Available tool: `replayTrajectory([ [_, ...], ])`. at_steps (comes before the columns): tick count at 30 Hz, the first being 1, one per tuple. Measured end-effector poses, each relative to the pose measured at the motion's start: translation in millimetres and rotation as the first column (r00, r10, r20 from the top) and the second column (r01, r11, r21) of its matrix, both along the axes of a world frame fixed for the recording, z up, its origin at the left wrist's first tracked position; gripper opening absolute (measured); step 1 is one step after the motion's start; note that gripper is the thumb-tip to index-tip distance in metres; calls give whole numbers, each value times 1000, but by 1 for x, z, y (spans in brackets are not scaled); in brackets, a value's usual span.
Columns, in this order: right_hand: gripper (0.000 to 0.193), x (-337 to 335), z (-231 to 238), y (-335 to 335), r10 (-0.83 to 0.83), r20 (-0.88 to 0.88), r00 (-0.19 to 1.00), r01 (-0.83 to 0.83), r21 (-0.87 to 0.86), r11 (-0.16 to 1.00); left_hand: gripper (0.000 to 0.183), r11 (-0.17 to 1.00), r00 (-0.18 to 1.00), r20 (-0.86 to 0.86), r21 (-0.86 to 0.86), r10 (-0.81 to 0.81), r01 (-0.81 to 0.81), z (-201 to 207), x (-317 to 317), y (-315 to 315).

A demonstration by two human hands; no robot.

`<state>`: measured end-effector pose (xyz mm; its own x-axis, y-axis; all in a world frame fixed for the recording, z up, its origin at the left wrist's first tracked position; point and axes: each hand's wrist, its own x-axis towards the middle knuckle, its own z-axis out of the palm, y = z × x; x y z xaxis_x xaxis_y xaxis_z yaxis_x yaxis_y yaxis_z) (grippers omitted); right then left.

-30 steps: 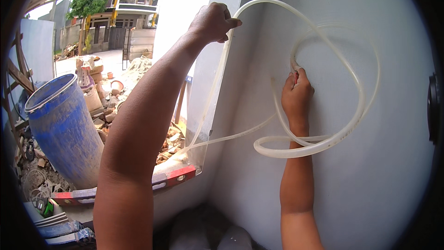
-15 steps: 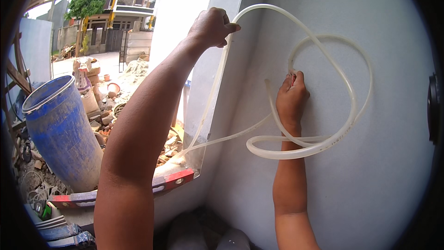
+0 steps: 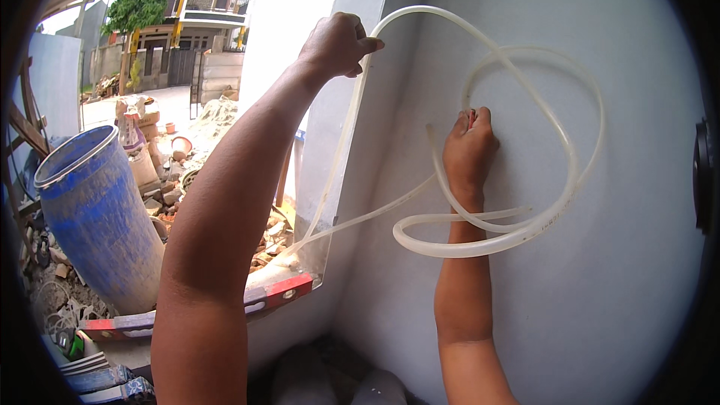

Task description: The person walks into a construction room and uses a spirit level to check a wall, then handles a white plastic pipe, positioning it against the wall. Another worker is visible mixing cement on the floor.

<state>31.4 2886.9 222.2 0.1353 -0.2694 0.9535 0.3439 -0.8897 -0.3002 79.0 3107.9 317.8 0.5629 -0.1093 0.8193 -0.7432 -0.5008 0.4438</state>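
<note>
My left hand (image 3: 339, 45) is raised high at the corner of a grey plastered wall (image 3: 600, 292), fist closed around a clear plastic hose (image 3: 517, 236). The hose arcs right from that fist and coils in loose loops against the wall. My right hand (image 3: 469, 148) presses against the wall inside the loops, fingers closed on something small and reddish that I cannot make out; the coils hang around its wrist. One strand of hose drops down past the wall corner to the lower left.
A red spirit level (image 3: 270, 294) lies on the ledge at the wall's foot. A blue plastic drum (image 3: 94, 214) leans at the left among rubble and bricks (image 3: 172, 165). A house and a tree stand beyond. A dark round fitting (image 3: 703, 180) sits on the wall at far right.
The hose loops have shifted and tightened around my right wrist. Both hands stay near the same spots on the wall.
</note>
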Motion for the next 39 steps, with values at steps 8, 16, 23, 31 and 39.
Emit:
replayTrajectory([
  [8, 10, -3, 6, 6, -58, 23, 998, 59, -24, 998, 31, 1000, 1000, 2, -1, -21, 21, -1, 1, 1],
  [16, 17, -9, 12, -6, -226, -45, 973, 211, -222, 952, 31, 999, 999, 32, -16, -39, 39, -2, 3, 2],
  [23, 32, -21, 39, -21, -156, -161, 975, 91, -353, 931, 32, 1000, 999, 51, 18, -18, 17, -3, 7, 2],
  [31, 33, -36, 65, -30, -427, -201, 882, 228, -611, 758, 32, 1000, 997, 81, 24, -5, 3, -5, 8, 3],
  [39, 42, -41, 100, -37, -559, -78, 825, 358, -693, 626, 35, 1000, 995, 100, -5, 16, -16, -6, 9, 0],
])
